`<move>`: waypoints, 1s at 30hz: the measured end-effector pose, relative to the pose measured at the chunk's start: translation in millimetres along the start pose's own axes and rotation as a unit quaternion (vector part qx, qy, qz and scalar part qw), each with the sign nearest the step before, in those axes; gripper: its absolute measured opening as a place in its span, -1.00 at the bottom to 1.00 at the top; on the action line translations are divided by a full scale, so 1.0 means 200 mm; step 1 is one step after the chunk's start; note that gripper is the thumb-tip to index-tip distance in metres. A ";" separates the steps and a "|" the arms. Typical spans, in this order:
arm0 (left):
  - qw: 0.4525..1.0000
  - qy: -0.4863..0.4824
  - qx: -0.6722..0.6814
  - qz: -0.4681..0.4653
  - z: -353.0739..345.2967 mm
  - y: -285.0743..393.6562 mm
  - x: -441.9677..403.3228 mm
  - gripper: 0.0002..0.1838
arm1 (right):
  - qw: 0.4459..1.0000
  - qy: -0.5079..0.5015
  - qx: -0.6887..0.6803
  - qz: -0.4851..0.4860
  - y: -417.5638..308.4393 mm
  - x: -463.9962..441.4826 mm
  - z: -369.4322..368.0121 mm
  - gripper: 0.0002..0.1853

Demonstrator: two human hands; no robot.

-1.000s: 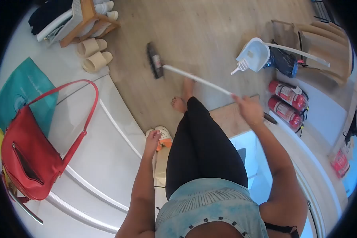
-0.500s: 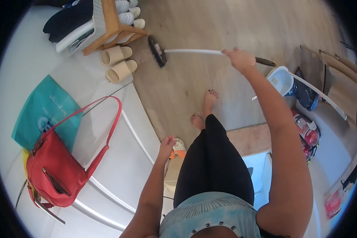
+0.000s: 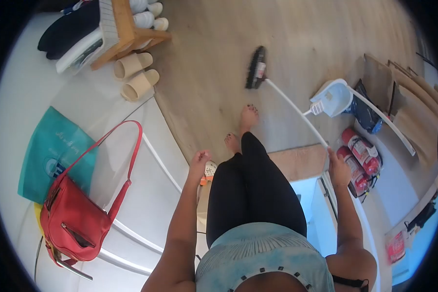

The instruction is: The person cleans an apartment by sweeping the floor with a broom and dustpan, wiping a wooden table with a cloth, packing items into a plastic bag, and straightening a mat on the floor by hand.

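My right hand (image 3: 339, 168) is wrapped round the white stick of a broom (image 3: 293, 108), off to the right of my legs. Its dark-bristled head points away from me over the wood floor, ahead of my bare feet; whether the bristles touch the floor I cannot tell. A pale dustpan (image 3: 337, 99) lies to the right of the broom stick. On the other side, my left hand (image 3: 198, 164) hangs with curled fingers, nothing visible in it, above a clog (image 3: 209, 170) that is partly hidden.
Beige slides (image 3: 140, 83) sit by a wooden shoe rack (image 3: 126, 41) at upper left. A red bag (image 3: 78, 219) and a teal bag (image 3: 56, 153) are at the left. Red fire extinguishers (image 3: 361, 151) stand at the right, near cardboard (image 3: 409, 119).
My right hand has drawn back toward me, and the broom head has swept from near the shoe rack rightward to ahead of my feet. My left hand has shifted slightly up and left.
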State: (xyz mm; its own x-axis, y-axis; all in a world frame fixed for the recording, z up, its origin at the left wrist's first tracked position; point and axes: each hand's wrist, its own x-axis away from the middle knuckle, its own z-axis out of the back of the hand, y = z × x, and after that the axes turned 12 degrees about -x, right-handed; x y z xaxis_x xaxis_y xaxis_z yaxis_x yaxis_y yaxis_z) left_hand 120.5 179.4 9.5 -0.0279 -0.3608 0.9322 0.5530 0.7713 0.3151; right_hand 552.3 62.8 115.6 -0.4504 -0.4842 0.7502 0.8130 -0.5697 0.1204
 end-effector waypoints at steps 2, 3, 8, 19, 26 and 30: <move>1.000 -0.006 0.008 0.002 -0.02 -0.01 0.01 -0.72 | 0.998 -0.006 -0.022 0.064 -0.03 0.05 -0.03 -0.60; 1.000 -0.002 0.020 -0.001 -0.03 -0.02 0.01 -0.70 | 0.989 -0.006 -0.046 0.137 -0.06 0.05 -0.05 -0.60; 1.000 -0.004 -0.016 0.010 -0.04 -0.01 0.10 -0.69 | 0.944 -0.001 -0.037 0.328 -0.66 -0.19 -0.32 -0.67; 0.999 0.039 0.005 0.009 0.05 -0.09 0.11 -0.69 | 0.979 0.016 0.007 0.203 -0.37 -0.64 -0.07 -0.68; 0.999 0.036 -0.032 -0.026 0.05 0.15 0.00 -0.72 | 0.995 0.056 -0.083 0.010 0.36 -0.35 -0.12 -0.70; 0.996 0.035 -0.060 -0.062 0.06 0.37 -0.03 -0.73 | 0.992 0.069 -0.090 -0.048 0.40 -0.01 -0.14 -0.70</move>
State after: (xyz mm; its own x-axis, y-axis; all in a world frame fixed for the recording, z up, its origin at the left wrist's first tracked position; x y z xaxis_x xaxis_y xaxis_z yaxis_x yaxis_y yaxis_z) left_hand 152.0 244.5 29.7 -0.0470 -0.4886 0.8713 0.6442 0.6518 0.4003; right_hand 607.7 0.6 105.6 -0.5787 -0.5021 0.6427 0.6909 -0.7205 0.0591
